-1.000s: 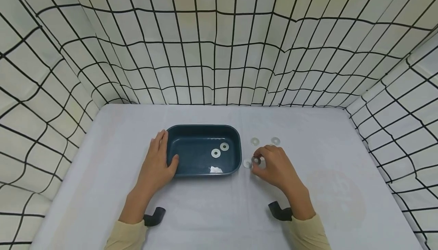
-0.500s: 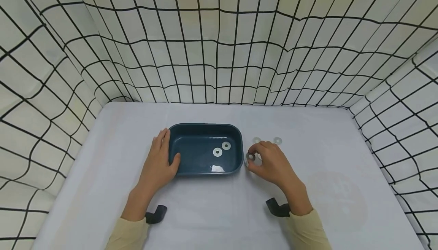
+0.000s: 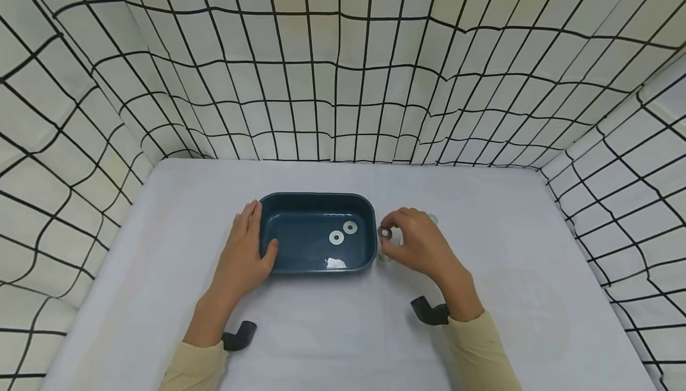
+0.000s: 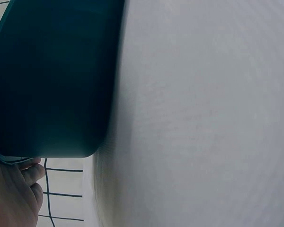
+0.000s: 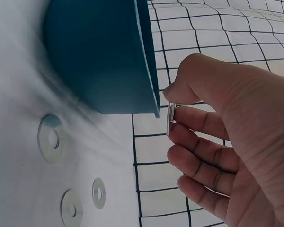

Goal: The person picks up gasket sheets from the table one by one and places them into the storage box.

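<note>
Between the right fingers (image 5: 199, 119) a washer (image 5: 171, 113) is pinched.

We hold our left hand (image 3: 241, 254) with fingers (image 3: 245, 222) extended and thumb (image 3: 270, 253) apart, while our right hand (image 3: 420, 241) pinches, its forefinger (image 5: 201, 120) bent.

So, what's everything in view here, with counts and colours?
Tray: one, dark blue, on the table
Washers inside: two, silvery, towards tray's right end
Held washer: at least one, silvery, beside tray's right end
Loose washers: three, silvery, right of tray
Table: one, white, under it all
Grid walls: three, black on pale, back and both sides
Wrist pieces: two, black, one per wrist
Sleeves: two, pale yellow, bottom edge
Left-hand grip: one, bare, against tray's left end
Right-hand grip: one, bare, pinching the held washer
</note>
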The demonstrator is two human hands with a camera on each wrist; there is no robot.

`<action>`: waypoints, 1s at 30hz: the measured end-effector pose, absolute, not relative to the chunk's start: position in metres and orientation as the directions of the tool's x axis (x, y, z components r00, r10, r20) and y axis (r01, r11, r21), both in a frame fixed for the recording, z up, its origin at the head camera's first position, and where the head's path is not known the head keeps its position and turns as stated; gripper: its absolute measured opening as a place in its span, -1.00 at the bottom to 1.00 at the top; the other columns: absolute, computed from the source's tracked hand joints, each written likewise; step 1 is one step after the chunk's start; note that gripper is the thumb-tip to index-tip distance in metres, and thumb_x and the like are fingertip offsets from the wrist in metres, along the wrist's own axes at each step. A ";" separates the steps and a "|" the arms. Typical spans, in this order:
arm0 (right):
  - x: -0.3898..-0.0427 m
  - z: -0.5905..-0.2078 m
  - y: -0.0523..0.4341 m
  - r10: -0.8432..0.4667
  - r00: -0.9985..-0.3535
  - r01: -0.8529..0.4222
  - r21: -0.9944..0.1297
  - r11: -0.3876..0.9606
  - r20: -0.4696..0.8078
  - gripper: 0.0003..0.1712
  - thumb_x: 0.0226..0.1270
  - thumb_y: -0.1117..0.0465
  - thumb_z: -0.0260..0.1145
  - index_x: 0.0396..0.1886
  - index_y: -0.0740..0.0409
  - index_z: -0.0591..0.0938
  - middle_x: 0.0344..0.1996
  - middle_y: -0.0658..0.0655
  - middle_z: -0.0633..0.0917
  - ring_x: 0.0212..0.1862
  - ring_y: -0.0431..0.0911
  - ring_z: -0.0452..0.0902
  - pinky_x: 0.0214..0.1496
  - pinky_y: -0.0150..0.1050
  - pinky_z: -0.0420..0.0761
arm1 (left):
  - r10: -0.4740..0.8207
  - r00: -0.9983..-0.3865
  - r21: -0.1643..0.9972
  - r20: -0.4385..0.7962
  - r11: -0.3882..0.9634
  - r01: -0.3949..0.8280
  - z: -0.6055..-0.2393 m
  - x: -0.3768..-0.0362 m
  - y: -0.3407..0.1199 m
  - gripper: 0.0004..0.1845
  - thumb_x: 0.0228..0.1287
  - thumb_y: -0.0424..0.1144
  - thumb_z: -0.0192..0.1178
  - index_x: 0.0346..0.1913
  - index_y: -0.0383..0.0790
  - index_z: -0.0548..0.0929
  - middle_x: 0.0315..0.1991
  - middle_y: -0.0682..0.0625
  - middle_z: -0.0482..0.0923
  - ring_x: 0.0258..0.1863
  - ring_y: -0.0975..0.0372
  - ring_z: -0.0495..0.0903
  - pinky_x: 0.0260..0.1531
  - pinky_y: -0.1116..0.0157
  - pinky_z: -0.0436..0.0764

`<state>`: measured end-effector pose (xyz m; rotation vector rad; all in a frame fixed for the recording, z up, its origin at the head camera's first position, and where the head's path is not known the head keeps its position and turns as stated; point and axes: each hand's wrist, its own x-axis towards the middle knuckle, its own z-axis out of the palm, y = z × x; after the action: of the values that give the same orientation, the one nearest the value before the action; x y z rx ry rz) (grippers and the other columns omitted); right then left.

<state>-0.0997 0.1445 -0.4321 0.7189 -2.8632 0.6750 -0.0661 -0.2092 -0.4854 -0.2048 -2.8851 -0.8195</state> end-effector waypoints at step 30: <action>-0.117 -0.413 0.105 -0.563 -0.817 -0.571 -0.323 0.755 0.128 -0.76 0.29 0.16 0.50 -0.08 0.11 0.80 -0.14 0.05 0.81 -0.03 -0.05 0.72 0.28 -0.04 0.71 | 0.095 -0.982 0.519 0.160 0.838 0.166 -0.481 -0.066 -0.207 -0.11 0.49 -0.19 0.15 0.69 -0.44 -0.04 0.70 -0.36 -0.03 0.71 -0.24 -0.01 0.73 -0.15 0.02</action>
<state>-0.1174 0.1045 -0.4132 0.9436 -2.9212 0.5497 -0.0659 -0.2071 -0.4807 -0.2066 -2.8884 -0.8336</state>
